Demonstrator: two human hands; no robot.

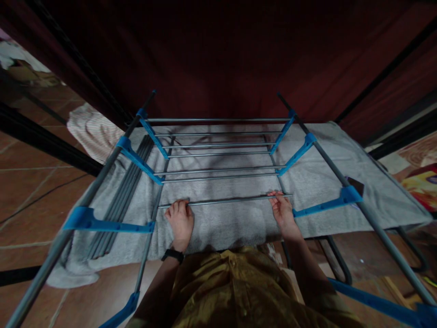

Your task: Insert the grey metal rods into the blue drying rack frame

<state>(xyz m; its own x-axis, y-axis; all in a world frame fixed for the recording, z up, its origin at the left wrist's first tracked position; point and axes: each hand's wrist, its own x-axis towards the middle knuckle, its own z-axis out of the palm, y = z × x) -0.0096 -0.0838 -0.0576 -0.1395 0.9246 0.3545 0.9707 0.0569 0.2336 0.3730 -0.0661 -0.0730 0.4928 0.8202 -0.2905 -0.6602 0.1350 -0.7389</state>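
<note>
My left hand [180, 221] is closed round a thin grey metal rod [228, 200] near its left end. At the rod's other end, the fingers of my right hand [282, 210] pinch it, with a short tip sticking out past them. The rod lies level across the inside of a rack frame made of grey tubes [329, 159] and blue plastic brackets [136, 161]. Its right tip is close to a blue bracket [321, 207] on the right; the left tip is near the left inner tube [146, 246]. Several rods [218, 172] span the brackets farther back.
Several loose grey rods [124, 196] lie side by side on the grey blanket [218, 228], left of the frame. A small dark flat object [355, 186] rests at the right. Behind the rack hangs a dark red curtain [218, 59]. Striped cloth [94, 132] lies at the left.
</note>
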